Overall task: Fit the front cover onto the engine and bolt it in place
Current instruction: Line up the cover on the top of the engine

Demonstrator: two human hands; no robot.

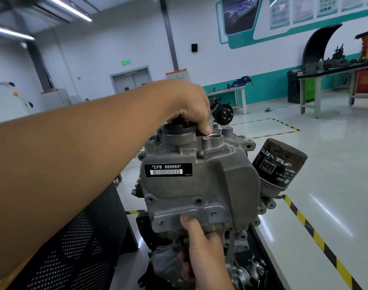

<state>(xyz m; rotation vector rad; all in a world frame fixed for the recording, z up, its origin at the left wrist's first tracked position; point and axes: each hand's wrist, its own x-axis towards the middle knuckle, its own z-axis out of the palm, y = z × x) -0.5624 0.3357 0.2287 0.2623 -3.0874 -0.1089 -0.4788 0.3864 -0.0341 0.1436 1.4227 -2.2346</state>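
The grey cast front cover point(202, 181) fills the middle of the view, with a black label reading CFB 666660 on its face. It stands against the engine point(239, 241), whose lower part shows beneath and behind it. My left hand point(191, 105) reaches across from the left and grips the cover's far top edge, by the black round cap point(176, 126). My right hand point(202, 248) grips the cover's near bottom edge, thumb on its flat flange. A black oil filter point(279, 164) sticks out at the right side.
A black perforated panel point(74, 243) stands at the lower left. Yellow and black floor tape point(317, 237) runs along the right. Workbenches point(333, 78) with parts line the far wall. A black pulley point(224, 114) shows behind the cover.
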